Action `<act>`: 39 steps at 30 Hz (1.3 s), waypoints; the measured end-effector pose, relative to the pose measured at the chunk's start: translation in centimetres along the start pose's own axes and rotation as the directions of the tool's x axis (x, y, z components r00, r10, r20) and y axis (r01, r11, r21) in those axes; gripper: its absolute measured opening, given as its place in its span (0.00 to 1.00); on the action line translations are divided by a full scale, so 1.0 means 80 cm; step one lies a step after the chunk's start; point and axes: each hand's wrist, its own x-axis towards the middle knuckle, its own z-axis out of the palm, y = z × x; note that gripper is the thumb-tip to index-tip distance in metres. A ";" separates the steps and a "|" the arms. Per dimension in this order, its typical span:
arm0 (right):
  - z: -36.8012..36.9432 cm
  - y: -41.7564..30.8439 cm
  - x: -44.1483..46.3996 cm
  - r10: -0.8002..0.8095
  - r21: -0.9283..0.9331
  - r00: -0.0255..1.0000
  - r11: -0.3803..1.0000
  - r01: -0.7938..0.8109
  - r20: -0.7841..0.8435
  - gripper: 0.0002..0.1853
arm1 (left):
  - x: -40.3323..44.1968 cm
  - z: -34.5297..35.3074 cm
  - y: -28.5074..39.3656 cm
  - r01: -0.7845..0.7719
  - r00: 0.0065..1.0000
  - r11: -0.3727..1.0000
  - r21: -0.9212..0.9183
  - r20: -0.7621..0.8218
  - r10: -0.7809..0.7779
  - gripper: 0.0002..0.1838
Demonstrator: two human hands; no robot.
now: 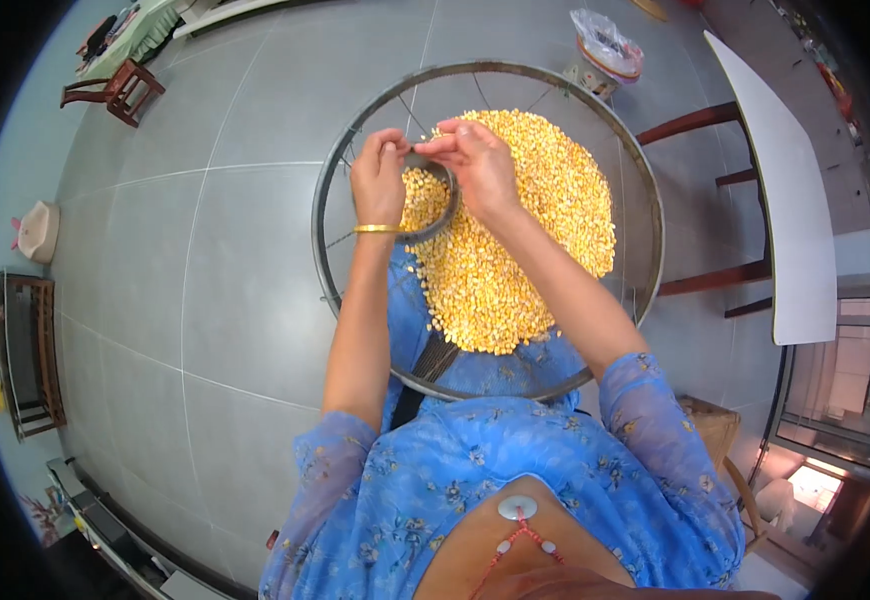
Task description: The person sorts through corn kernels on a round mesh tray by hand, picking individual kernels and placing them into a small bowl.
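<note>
A large round sieve with a grey rim rests over my lap, and a heap of yellow corn kernels lies on it. On its left side sits a small dark round bowl holding more kernels. My left hand, with a gold bracelet at the wrist, is over the bowl's left edge, fingers curled with the thumb against them. Opposite it, my right hand is above the bowl's far right edge, thumb and fingers pinched together. The fingertips of both hands nearly meet. Anything between them is too small to make out.
A white-topped table with reddish legs stands to the right. Beyond the sieve is a bin with a clear plastic bag. A small wooden stool is at the far left on the grey tiled floor.
</note>
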 end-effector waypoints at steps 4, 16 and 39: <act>-0.049 -0.035 -0.030 0.066 -0.151 0.992 0.985 -0.083 -0.109 0.13 | -0.013 0.011 0.004 -0.176 0.984 0.964 0.201 0.077 0.163 0.10; -0.151 -0.059 -0.134 0.468 -0.928 0.880 0.358 -0.101 0.085 0.05 | -0.124 0.063 0.027 -0.592 0.295 0.712 0.378 0.924 -0.245 0.16; -0.162 -0.074 -0.073 0.347 -0.169 0.934 0.919 -0.357 -0.087 0.04 | -0.073 0.055 0.003 0.734 0.527 0.667 -0.131 0.729 -0.437 0.08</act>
